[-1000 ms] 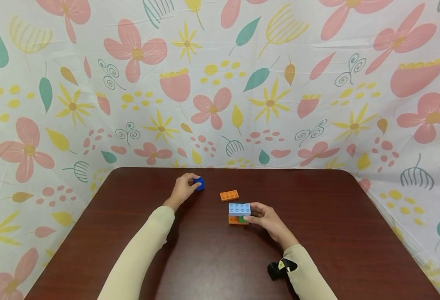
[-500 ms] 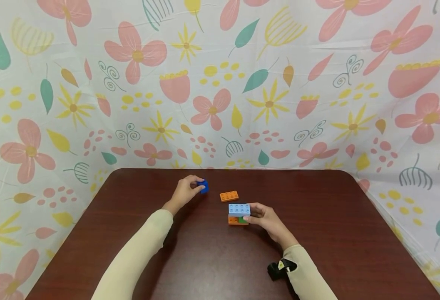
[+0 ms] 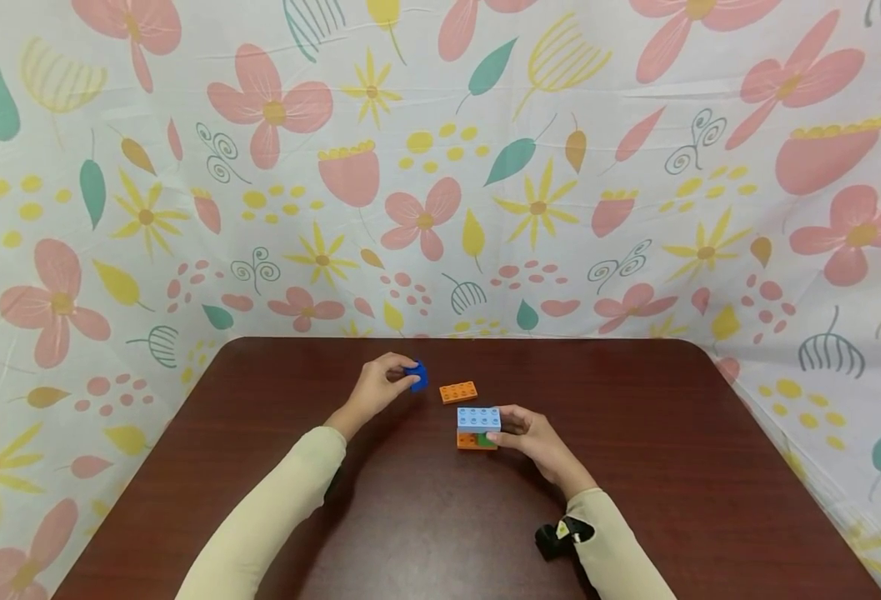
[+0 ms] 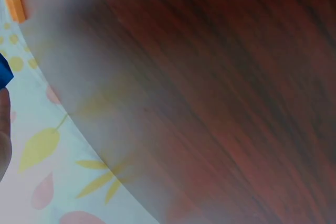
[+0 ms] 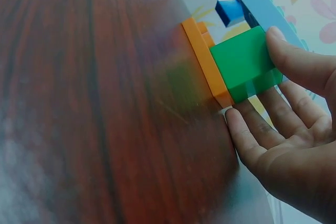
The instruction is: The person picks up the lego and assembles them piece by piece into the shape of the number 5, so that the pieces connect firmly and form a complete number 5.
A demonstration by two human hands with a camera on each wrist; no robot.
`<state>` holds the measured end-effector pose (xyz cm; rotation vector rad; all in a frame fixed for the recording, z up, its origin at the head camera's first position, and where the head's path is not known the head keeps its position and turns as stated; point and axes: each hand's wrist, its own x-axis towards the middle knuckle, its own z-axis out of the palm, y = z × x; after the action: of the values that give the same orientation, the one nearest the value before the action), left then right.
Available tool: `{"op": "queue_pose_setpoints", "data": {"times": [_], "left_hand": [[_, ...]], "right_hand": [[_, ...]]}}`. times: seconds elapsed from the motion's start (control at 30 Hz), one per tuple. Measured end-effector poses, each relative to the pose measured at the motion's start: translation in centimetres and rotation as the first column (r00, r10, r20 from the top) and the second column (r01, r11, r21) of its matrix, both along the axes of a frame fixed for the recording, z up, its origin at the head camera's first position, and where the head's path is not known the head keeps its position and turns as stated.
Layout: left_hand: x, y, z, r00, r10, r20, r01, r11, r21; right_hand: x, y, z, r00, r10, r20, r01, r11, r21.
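The green block (image 5: 244, 53) sits stacked between orange base (image 5: 206, 62) and light-blue block (image 5: 268, 15), the right hand's (image 3: 533, 437) fingers gripping it; beyond-left of it, the left hand's (image 3: 374, 385) fingers pinch the unattached blue block (image 3: 421, 375); an orange plate (image 3: 458, 392) beyond it remains loose.

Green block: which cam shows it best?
The right wrist view: the green block appears large there, its near side mostly uncovered. The head view shows only a small patch beneath the light blue block; the left wrist view, none.
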<state>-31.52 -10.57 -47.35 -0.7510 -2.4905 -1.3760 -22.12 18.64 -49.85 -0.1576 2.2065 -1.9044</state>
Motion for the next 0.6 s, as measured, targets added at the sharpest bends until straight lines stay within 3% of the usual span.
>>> {"op": "queue_pose_setpoints", "data": {"times": [0.6], "left_hand": [[1.7,1.1,0.9,0.997,-0.073,-0.001,0.073,0.996,0.05]], "right_hand": [[0.1,0.0,0.1,1.0,-0.012,-0.003,0.012,1.0,0.0]]}}
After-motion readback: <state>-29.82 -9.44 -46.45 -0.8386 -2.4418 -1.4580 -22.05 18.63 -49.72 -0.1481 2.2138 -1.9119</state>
